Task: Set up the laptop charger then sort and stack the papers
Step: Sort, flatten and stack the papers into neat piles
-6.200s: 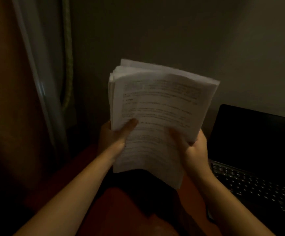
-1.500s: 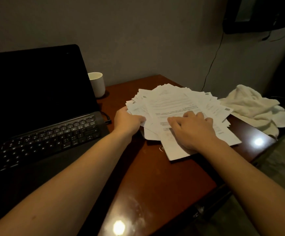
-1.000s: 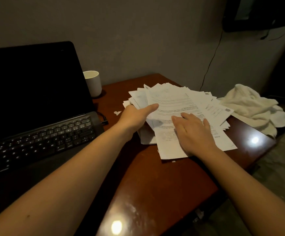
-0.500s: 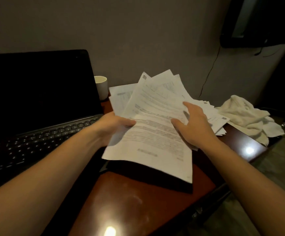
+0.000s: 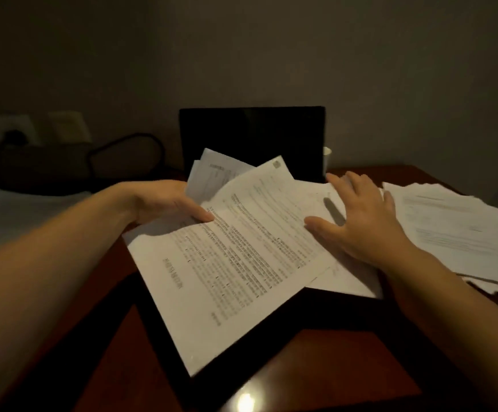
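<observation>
A: Two groups of paper are in play, both placed relative to the laptop (image 5: 252,141). Working from its left: a dark cable (image 5: 129,147) loops toward what looks like a wall socket, so I judge the charger step done, though the plug itself is too dim to confirm.

B: And the left hand (image 5: 164,200)?

A: It is left of the laptop screen and in front of it. The thumb is clamped down on the top page, with the other fingers hidden beneath. It holds the fanned sheets (image 5: 236,257) at their left edge, which keeps them raised and tilted above the laptop base. I take that as the reason for the grip: the fan leaves each page edge showing for sorting.

B: The right hand (image 5: 360,218)?

A: It is in front of the laptop's right corner. The fingers are spread wide and the palm faces down on the right part of the same sheets. It grips nothing. It seems to steady the fan so that pages do not slide.

B: Further right?

A: The loose stack (image 5: 456,233) lies flat on the wooden table (image 5: 325,361), right of the laptop. Its edges are uneven and not yet squared. A white cup (image 5: 327,156) shows just behind the screen's right edge.
</observation>
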### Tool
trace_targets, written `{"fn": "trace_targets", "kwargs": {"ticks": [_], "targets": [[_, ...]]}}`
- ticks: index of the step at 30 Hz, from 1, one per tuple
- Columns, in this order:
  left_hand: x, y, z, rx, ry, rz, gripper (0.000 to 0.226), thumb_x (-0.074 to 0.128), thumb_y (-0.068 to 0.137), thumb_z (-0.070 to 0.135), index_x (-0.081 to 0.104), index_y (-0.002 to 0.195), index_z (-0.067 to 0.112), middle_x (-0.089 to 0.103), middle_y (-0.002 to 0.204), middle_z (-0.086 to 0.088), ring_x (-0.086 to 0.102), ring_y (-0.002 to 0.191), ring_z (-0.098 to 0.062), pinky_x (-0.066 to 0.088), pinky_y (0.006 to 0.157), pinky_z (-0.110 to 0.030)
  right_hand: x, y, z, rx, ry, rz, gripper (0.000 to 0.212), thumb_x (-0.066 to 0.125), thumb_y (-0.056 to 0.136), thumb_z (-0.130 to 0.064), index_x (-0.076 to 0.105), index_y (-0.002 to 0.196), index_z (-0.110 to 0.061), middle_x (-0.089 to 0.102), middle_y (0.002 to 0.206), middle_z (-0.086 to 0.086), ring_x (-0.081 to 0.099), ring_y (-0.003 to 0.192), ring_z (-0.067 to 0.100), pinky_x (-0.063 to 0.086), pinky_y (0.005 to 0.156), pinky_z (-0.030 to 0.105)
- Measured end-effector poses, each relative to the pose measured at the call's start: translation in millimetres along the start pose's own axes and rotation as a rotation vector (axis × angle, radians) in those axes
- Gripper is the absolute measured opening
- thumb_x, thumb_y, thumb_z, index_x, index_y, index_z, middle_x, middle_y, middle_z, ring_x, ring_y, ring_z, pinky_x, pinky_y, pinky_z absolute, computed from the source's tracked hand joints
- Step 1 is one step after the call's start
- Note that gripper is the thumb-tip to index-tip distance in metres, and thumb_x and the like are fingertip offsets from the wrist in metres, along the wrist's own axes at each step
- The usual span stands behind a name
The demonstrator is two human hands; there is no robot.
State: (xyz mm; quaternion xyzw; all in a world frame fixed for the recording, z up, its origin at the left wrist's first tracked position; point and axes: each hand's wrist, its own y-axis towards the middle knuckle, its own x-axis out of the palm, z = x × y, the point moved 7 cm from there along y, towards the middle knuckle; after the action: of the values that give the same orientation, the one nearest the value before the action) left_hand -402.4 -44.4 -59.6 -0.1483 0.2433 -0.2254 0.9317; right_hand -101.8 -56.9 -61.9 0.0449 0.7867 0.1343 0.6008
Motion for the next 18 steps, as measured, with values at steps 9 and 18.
{"fn": "trace_targets", "kwargs": {"ticks": [9,18], "targets": [[-23,-23,-74,-0.077,0.805,0.639,0.077,0.047,0.098,0.057,0.012,0.160,0.029,0.014,0.166,-0.005,0.018,0.151,-0.030,0.020,0.119,-0.056,97,-14,-101,-0.249,-0.102,-0.275,0.054,0.024,0.101,-0.063,0.051,0.138,-0.035,0.040,0.156,-0.004,0.020,0.152,0.020,-0.004,0.122,0.061],[27,-29,-99,0.252,0.771,0.213,0.055,0.044,0.097,0.064,0.031,0.149,0.055,0.008,0.165,0.022,-0.001,0.152,-0.004,0.006,0.122,-0.041,84,13,-99,-0.019,0.367,-0.157,0.052,0.055,0.099,-0.045,0.042,0.148,-0.031,0.053,0.145,0.000,0.058,0.119,0.017,0.049,0.092,0.033]]}}
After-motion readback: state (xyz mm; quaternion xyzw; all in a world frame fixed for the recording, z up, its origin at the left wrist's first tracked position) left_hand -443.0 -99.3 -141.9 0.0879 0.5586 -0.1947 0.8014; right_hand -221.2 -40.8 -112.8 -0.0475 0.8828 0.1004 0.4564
